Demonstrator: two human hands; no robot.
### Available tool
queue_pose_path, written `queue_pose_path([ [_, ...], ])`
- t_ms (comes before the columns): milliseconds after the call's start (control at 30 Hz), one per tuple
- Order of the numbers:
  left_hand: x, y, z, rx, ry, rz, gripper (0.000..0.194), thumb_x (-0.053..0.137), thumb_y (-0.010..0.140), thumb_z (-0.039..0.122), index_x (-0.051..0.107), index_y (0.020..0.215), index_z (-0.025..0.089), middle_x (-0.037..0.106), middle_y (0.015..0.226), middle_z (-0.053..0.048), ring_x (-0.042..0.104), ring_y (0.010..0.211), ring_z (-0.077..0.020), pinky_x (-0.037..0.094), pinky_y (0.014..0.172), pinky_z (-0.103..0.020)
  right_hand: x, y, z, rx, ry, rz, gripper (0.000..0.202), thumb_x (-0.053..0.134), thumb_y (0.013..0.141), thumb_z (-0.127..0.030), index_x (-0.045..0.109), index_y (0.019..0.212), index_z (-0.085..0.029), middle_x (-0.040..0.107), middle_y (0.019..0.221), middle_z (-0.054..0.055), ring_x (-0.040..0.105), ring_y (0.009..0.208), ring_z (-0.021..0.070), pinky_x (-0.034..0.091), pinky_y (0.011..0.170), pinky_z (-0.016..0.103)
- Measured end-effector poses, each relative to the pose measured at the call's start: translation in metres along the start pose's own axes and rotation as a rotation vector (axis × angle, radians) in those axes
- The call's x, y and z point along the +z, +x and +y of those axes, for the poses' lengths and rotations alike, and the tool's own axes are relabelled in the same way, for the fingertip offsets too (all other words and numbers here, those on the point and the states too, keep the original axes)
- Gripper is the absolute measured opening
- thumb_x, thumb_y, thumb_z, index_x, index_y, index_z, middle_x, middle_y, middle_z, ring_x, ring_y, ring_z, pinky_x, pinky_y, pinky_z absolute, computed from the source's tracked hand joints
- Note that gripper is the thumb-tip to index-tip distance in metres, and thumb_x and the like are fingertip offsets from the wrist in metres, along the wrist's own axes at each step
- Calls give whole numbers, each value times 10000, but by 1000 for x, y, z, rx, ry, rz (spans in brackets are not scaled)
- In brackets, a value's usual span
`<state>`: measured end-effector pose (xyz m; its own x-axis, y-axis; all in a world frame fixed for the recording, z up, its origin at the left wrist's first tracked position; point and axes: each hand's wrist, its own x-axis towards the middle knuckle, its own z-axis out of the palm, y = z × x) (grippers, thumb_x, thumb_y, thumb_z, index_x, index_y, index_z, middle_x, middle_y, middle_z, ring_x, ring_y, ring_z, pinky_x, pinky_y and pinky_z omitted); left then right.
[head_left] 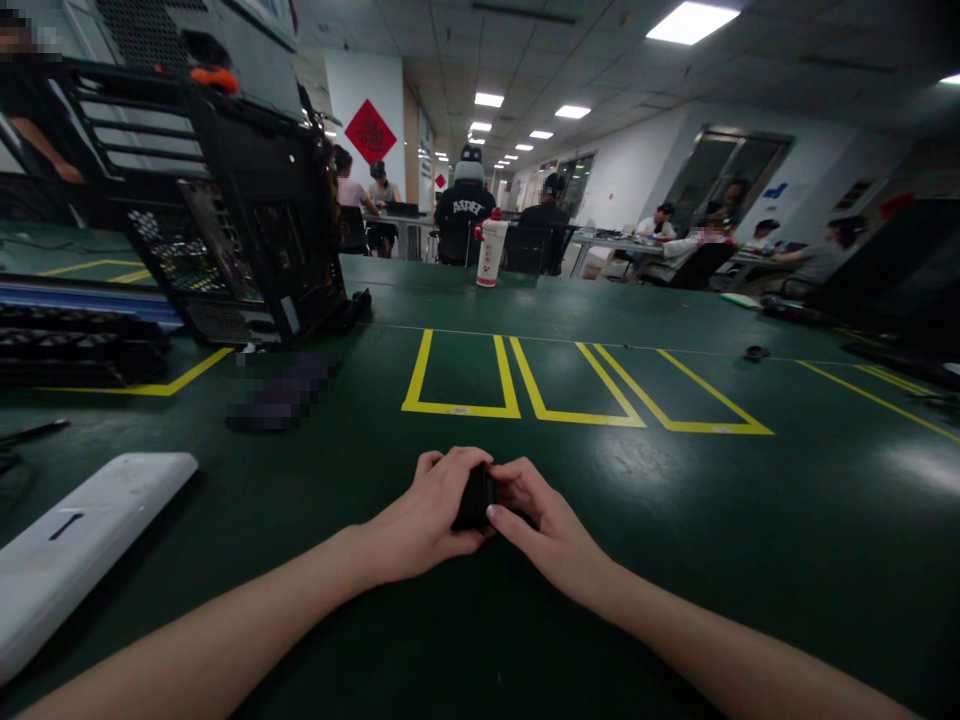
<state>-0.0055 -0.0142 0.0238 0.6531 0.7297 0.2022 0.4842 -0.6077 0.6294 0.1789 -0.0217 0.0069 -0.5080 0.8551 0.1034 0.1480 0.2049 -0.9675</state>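
Note:
A small black box-like object [474, 500] is held between my two hands, low over the green table [570, 640]. My left hand [435, 510] wraps round its left side, fingers over the top and thumb along the near edge. On its right side, my right hand [547, 525] grips with curled fingers, its thumb pressed against the near right corner. Fingers cover much of the object, so its exact kind does not show. Whether it touches the tabletop I cannot tell.
Yellow tape outlines [461, 410] mark the table ahead. An open black computer case [247, 220] stands at left, with a white device [97, 540] nearer me. A paper cup [492, 250] stands at the far edge. Several people sit at tables beyond.

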Motion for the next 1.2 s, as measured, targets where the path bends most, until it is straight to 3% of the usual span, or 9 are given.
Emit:
queue_pose_path([
  [133,0,0,0,7,-5,0,536,601,760,171,300,1197,244,465,1148,-69,444,1063,-243,311,937,-458,0,2,2,35,46,27,145,494,842,-256,458,978,-221,540,972,21,567,905,154,498,780,325],
  [300,-3,0,3,-9,-1,-11,529,599,759,171,300,1190,238,461,1148,-76,444,1055,-253,346,905,-457,0,2,2,63,43,49,255,517,827,-229,440,1069,-219,526,1068,41,532,1011,164,443,909,364],
  [467,-3,0,3,-17,-5,-12,530,606,744,142,317,1177,239,458,1131,-65,448,1042,-238,340,914,-444,-1,-1,2,33,61,-2,258,558,799,-211,457,1035,-226,520,1074,33,533,1012,171,450,893,363],
  [700,1,0,0,-10,14,13,531,611,744,170,311,1178,230,463,1130,-71,450,1042,-243,337,914,-451,0,2,4,59,158,27,179,539,812,-249,454,968,-224,538,979,18,567,905,152,486,802,336],
  [1033,0,1,2,-10,-4,3,530,605,744,147,318,1179,249,469,1127,-66,461,1037,-241,343,911,-453,-2,1,3,30,143,-16,277,586,780,-193,451,1019,-224,524,1053,24,536,997,157,450,880,341],
  [1200,-1,1,2,-12,-8,8,520,604,754,175,318,1181,253,473,1131,-69,465,1041,-248,346,903,-458,-2,2,3,57,170,13,177,525,825,-242,451,984,-218,533,1001,19,555,949,151,479,823,330],
])
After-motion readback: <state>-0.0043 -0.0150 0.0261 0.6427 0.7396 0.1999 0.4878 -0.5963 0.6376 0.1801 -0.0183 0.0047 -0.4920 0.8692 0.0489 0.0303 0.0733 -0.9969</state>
